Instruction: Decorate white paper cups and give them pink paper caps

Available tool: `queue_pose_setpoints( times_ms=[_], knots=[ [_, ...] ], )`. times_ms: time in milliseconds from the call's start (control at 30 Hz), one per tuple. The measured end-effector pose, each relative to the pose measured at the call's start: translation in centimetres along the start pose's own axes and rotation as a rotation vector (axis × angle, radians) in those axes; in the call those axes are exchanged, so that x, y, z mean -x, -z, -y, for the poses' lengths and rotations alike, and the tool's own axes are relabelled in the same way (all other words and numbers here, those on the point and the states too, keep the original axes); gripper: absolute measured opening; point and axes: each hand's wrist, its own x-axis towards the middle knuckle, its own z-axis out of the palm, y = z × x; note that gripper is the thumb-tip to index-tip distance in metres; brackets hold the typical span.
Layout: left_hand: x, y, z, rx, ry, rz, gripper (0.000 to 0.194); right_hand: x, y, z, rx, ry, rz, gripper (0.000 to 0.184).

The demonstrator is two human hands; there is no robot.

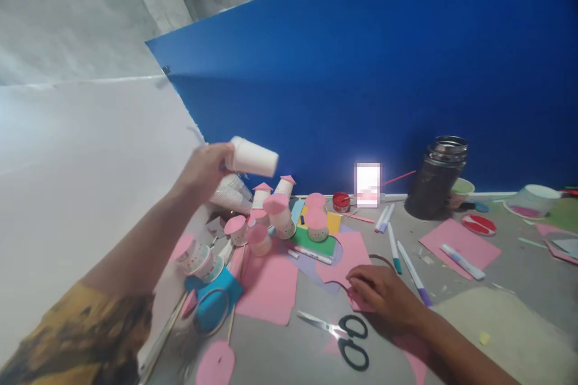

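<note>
My left hand (214, 162) is raised above the back left of the table, closed around a white paper cup (253, 158) tipped on its side. Below it lie stacked white cups (232, 192) and several small decorated cups topped with pink paper (276, 206). My right hand (374, 289) rests at the edge of a cut pink sheet (350, 252), fingers curled together; whatever they grip is hidden. A dark thin ring (382, 259) passes partly behind that hand. Scissors (336, 334) with dark handles lie slightly open, left of my right forearm.
A dark flask (437, 177) stands against the blue panel (361, 72). Markers (413, 274) lie right of centre, and another pink sheet (460, 246) is further right. At left are blue paper (221, 295) with a ring, and a pink paper oval (215, 364).
</note>
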Motion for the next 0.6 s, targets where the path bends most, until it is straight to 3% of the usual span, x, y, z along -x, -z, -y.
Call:
queue_pose_setpoints(
  times_ms=[33, 67, 100, 167, 233, 300, 433, 533, 600],
  knots=[
    [2.8, -0.4, -0.6, 0.106, -0.017, 0.165, 0.038, 0.0, 0.1, 0.2, -0.082, -0.018, -0.024, 0.028],
    [5.7, -1.1, -1.0, 0.146, -0.027, 0.249, 0.038, 0.1, 0.2, 0.5, -0.192, -0.036, -0.043, 0.028],
    [8.7, -1.8, -1.4, 0.175, -0.037, 0.333, 0.038, 0.1, 0.2, 0.7, -0.326, -0.050, -0.052, 0.038],
    [14.2, -3.8, -1.9, 0.290, -0.046, 0.474, 0.035, 0.2, 0.2, 1.1, -0.622, -0.051, -0.043, 0.077],
    [18.7, -6.1, -2.1, 0.392, -0.025, 0.566, 0.037, 0.3, 0.0, 1.4, -0.786, -0.050, -0.030, 0.099],
    [21.7, -8.2, -2.0, 0.440, 0.012, 0.579, 0.041, 0.3, -0.3, 1.8, -0.768, -0.087, -0.035, 0.089],
    [23.9, -10.0, -0.8, 0.460, 0.072, 0.448, 0.037, 0.3, -0.4, 2.4, -0.527, -0.132, -0.089, 0.056],
    [23.5, -8.7, 0.9, 0.365, 0.125, 0.238, 0.039, 0.2, 0.1, 2.4, -0.389, -0.099, -0.174, 0.056],
    [22.7, -7.3, 2.4, 0.336, 0.089, 0.114, 0.036, 0.1, 0.6, 2.1, -0.362, -0.087, -0.266, 0.057]
  ],
)
